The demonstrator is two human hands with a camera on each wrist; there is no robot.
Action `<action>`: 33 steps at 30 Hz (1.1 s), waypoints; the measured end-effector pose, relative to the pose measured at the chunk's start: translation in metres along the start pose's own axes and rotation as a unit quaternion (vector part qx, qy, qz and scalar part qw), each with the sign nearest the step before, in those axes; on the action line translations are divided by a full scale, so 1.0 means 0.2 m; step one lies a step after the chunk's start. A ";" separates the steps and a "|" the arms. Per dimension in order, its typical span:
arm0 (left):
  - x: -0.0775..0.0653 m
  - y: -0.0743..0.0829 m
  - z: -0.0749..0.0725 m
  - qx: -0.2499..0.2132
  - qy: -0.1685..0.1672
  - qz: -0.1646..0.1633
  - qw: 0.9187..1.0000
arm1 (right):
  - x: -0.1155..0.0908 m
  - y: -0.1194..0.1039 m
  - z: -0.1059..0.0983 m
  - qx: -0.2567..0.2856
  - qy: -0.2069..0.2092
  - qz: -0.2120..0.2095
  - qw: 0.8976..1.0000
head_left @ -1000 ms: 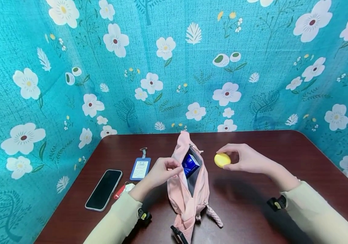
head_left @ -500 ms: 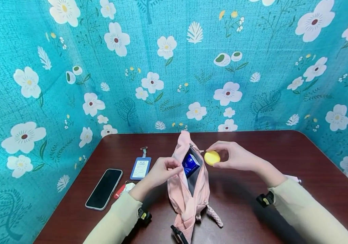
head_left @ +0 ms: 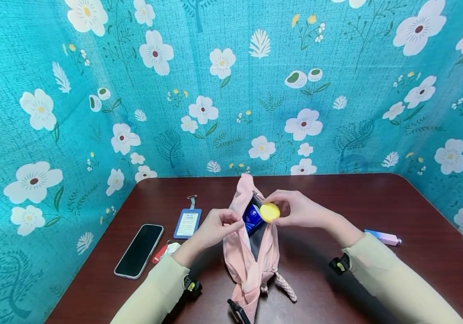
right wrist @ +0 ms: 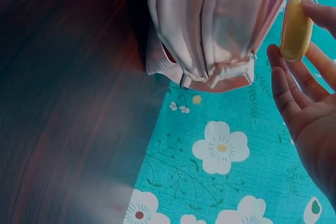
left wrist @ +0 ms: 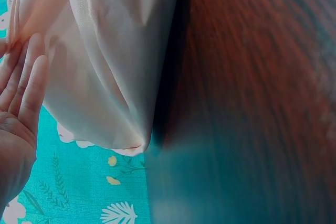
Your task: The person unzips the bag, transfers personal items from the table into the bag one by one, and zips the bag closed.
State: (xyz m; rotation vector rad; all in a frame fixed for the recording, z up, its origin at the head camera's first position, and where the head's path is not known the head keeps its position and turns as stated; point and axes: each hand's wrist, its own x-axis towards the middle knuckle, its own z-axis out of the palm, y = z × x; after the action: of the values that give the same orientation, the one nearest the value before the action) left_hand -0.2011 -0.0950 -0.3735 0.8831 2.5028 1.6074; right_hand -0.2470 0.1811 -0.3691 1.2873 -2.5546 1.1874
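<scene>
At the creased bag point(head_left: 271, 252), our left hand point(head_left: 213, 229) pinches the rim point(head_left: 245, 239), right hand point(head_left: 303, 209) a yellow disc point(head_left: 270, 212); blue packet point(head_left: 251, 219) inside.

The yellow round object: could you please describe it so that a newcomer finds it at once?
On the dark table is an open pink bag with a blue packet inside. In the head view, at the bag's right rim, a person's right hand pinches the yellow round object. Unlike the blue packet, it is rounded, yellow and held.
</scene>
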 end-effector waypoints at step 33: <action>0.00 -0.03 0.00 -0.029 -0.004 0.005 1.000 | 0.06 0.00 0.17 0.027 -0.073 0.046 0.996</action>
State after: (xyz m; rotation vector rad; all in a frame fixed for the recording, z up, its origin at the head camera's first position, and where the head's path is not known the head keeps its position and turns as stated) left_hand -0.2034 -0.0965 -0.3778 0.8947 2.4356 1.6667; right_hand -0.2445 0.1509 -0.3883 1.3269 -2.7312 1.2299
